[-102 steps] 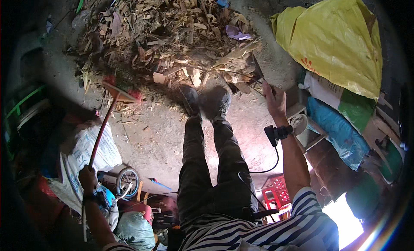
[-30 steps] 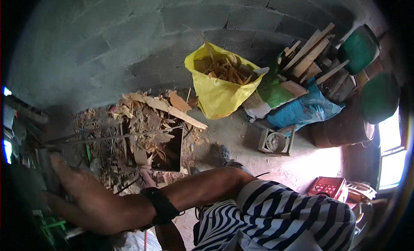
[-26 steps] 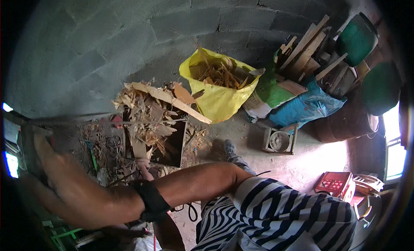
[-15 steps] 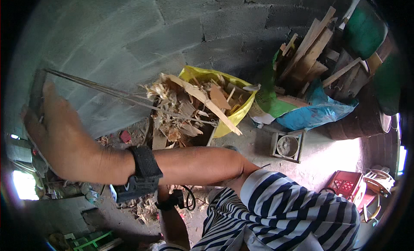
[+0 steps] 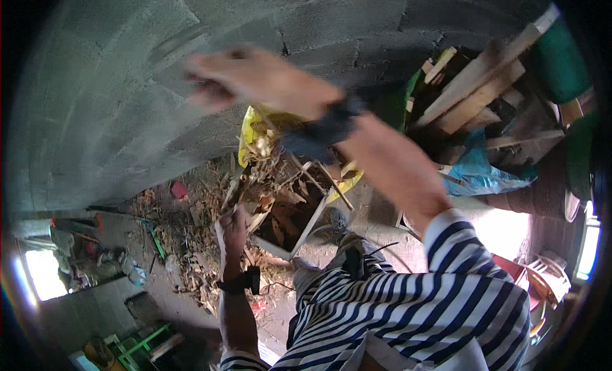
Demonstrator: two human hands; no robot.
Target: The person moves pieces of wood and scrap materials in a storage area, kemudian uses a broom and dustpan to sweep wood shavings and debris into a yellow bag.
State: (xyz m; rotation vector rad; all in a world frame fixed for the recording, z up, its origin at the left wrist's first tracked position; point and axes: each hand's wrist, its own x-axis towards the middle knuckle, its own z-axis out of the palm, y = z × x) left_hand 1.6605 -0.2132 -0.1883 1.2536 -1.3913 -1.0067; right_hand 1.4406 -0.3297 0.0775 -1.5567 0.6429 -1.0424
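My right hand (image 5: 239, 74), blurred and with fingers curled, is raised in front of the block wall. It seems closed round a tool with long thin rods (image 5: 312, 176), which run down over the scraps; part of the tool is hidden behind my wrist. My left hand (image 5: 232, 229) grips the left edge of a pale-rimmed box (image 5: 290, 255). Dry wood shavings and scraps (image 5: 271, 186) fill the box's far part and heap against a yellow bag (image 5: 247, 132). The near part of the box shows a dark inside with a few flat pieces.
Planks (image 5: 475, 93) stand at the far right beside a green panel (image 5: 561, 58) and a blue plastic bag (image 5: 481, 170). Loose shavings (image 5: 191, 250) litter the floor left of the box. A red stool or crate (image 5: 510, 272) is at the right. My shoe (image 5: 338, 219) is beside the box.
My right hand has swung from the far left toward the middle, its rods shifting with it. My left hand, mostly hidden earlier, now shows on the box's edge. The view has shifted.
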